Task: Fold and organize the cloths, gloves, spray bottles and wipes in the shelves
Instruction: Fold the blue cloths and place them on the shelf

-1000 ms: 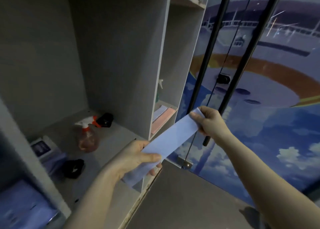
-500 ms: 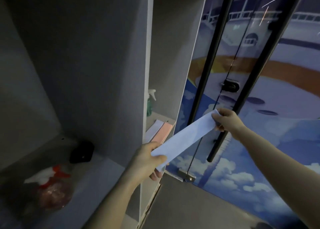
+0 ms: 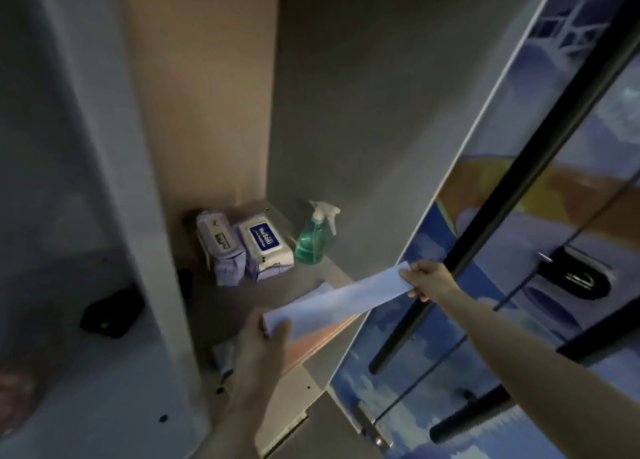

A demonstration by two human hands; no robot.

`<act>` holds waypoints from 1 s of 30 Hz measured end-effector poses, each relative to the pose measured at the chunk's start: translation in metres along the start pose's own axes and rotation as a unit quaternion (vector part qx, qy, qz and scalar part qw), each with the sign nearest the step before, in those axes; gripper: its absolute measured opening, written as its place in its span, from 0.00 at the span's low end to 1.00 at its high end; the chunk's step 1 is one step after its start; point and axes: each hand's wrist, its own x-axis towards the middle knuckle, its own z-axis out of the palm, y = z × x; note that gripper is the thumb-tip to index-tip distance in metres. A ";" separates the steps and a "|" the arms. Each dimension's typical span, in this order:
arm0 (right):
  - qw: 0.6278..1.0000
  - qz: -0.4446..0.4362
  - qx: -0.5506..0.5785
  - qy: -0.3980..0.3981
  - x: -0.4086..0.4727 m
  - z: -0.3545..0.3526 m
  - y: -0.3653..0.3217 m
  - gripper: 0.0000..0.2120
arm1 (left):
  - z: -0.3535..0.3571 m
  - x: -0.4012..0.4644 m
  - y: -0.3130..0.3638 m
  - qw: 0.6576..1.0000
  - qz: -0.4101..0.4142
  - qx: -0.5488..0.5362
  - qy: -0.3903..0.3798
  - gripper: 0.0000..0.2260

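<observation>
Grey shelving [image 3: 363, 94] is seen in dim light, with two wipe packs [image 3: 244, 245] standing at the back of a compartment and a green spray bottle [image 3: 311, 242] just right of them. In front of the packs, a folded pale blue cloth [image 3: 337, 302] is stretched between both hands, one end pinched by the left hand [image 3: 266, 340] and the other by the right hand [image 3: 427, 282].

Both bare forearms reach forward. The left hand [image 3: 261, 334] is low, thumb up and fingers [image 3: 265, 325] curled in a pinch; the right hand [image 3: 429, 280] is higher and further out, fingers likewise pinching.
</observation>
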 end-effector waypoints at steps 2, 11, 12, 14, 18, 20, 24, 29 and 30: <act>0.999 0.000 -0.006 -0.049 0.030 0.012 0.005 0.09 | 0.014 0.020 -0.009 0.994 -0.068 -0.012 0.080 0.17; 0.986 0.031 -0.012 -0.161 0.113 0.114 0.011 0.06 | 0.015 0.077 -0.066 0.942 -0.211 -0.071 0.250 0.07; 0.984 0.036 -0.017 -0.172 0.117 0.124 0.015 0.05 | 0.014 0.080 -0.076 0.940 -0.216 -0.046 0.260 0.08; 0.984 0.027 -0.038 -0.174 0.122 0.140 0.025 0.06 | 0.013 0.078 -0.090 0.935 -0.233 0.021 0.267 0.11; 0.986 -0.025 -0.097 -0.134 0.128 0.159 0.041 0.05 | 0.013 0.077 -0.108 0.930 -0.246 0.074 0.264 0.11; 0.984 -0.032 -0.112 -0.138 0.134 0.166 0.049 0.07 | 0.012 0.080 -0.113 0.929 -0.248 0.094 0.257 0.10; 0.978 -0.058 -0.141 -0.145 0.138 0.175 0.053 0.04 | 0.011 0.081 -0.119 0.926 -0.243 0.109 0.266 0.09; 0.971 -0.092 -0.178 -0.132 0.129 0.175 0.050 0.08 | 0.016 0.080 -0.108 0.918 -0.233 0.174 0.271 0.12; 0.970 -0.094 -0.182 -0.131 0.129 0.175 0.050 0.08 | 0.016 0.079 -0.110 0.918 -0.233 0.177 0.269 0.11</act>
